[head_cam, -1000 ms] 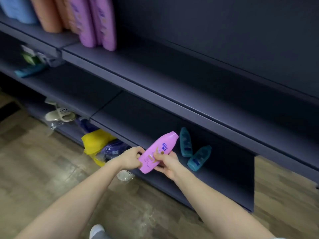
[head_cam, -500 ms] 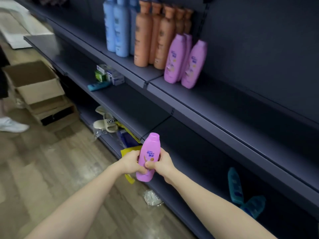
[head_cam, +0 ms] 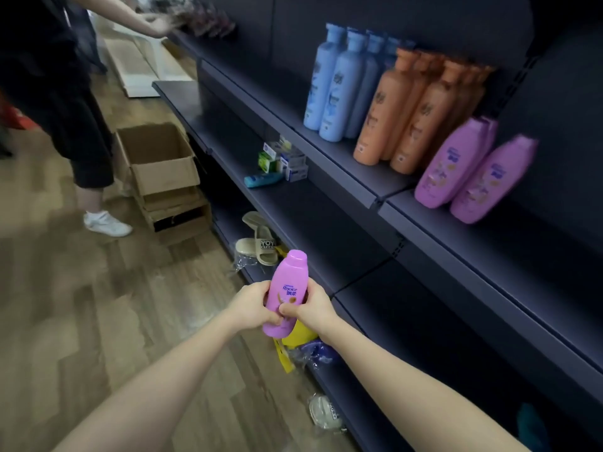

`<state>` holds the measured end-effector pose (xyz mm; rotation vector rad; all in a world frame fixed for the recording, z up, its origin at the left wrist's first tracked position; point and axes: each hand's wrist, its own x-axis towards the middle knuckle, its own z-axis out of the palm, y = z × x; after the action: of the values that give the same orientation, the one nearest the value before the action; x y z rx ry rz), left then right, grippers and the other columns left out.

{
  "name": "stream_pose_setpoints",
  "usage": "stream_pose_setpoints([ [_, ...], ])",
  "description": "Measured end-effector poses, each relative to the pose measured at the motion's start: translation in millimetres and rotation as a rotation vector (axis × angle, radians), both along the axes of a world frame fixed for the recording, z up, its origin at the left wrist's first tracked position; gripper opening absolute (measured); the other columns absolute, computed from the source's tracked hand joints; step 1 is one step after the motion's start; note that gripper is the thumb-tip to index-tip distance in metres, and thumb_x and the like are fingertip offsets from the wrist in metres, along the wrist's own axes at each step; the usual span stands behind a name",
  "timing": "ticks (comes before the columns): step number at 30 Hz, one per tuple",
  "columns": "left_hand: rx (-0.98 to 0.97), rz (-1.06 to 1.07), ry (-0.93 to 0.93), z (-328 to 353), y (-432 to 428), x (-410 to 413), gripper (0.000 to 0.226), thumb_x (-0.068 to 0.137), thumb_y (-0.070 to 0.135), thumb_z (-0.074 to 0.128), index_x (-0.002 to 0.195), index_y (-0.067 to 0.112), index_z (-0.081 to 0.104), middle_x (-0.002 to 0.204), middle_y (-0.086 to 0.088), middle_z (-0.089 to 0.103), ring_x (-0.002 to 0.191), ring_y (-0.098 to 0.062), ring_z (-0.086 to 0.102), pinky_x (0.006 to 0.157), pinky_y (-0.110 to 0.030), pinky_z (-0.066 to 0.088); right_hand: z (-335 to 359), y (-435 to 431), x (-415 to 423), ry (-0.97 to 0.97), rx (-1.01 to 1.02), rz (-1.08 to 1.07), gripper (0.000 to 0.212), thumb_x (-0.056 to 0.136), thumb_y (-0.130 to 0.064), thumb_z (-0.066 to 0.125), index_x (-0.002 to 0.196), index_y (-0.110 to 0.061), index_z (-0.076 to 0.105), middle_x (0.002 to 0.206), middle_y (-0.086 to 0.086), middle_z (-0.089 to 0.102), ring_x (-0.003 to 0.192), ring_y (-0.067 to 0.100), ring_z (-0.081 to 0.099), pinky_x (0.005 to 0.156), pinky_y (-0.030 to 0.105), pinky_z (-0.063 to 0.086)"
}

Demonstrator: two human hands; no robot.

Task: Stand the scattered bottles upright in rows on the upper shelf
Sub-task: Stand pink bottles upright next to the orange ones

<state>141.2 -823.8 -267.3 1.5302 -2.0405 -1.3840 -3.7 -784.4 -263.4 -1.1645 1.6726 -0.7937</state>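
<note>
Head view, and both hands are on one bottle. The left hand [head_cam: 253,308] wraps its fingers round the lower body of the pink bottle [head_cam: 287,293] from one side, and the right hand [head_cam: 311,309] clasps it from the other, thumb across the label. The bottle is upright with its cap on top, held in the air in front of the lower shelves and touching none of them.

Up and to the right of the grip runs the upper shelf [head_cam: 522,252]. Two rows of pink bottles [head_cam: 470,171] stand there, the nearest standing bottles to the grip. Further along, away from the hands, come the orange bottles [head_cam: 401,115], then the blue bottles [head_cam: 332,89] – all upright, packed side by side.

Just below the grip, a yellow packet [head_cam: 298,337] pokes out from under the right hand, with crumpled plastic wrap beside it. Beyond the bottle's cap sits a pair of slippers [head_cam: 257,246] on the bottom shelf. One shelf above them sit some small boxes [head_cam: 284,158] and a teal tube [head_cam: 262,180] lying flat.

Far left of the hands, open cardboard boxes [head_cam: 160,158] are stacked on the wooden floor, and another person [head_cam: 65,93] in dark clothes reaches toward the far end of the shelving.
</note>
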Motion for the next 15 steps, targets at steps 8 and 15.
stream_pose_setpoints([
  [8, -0.039, 0.076, -0.028, -3, -30, 10, 0.04, 0.061, 0.012, 0.082, 0.083, 0.026, 0.052, 0.085, 0.003, 0.061, 0.077, -0.016, 0.056, 0.073, -0.028, 0.048, 2, -42, 7, 0.08, -0.029, 0.127, 0.047, 0.071, -0.007, 0.077, 0.111, -0.014, 0.054, 0.098, -0.002, 0.062, 0.09, 0.014, 0.06, 0.078, 0.027, 0.051],
  [15, -0.126, 0.112, -0.025, 27, -91, -5, 0.038, 0.065, 0.008, 0.08, 0.089, 0.021, 0.053, 0.085, 0.005, 0.059, 0.077, -0.013, 0.054, 0.064, -0.018, 0.042, 29, -109, -6, 0.084, -0.133, 0.175, 0.047, 0.071, -0.008, 0.076, 0.113, -0.012, 0.055, 0.102, 0.001, 0.064, 0.094, 0.017, 0.063, 0.082, 0.032, 0.054],
])
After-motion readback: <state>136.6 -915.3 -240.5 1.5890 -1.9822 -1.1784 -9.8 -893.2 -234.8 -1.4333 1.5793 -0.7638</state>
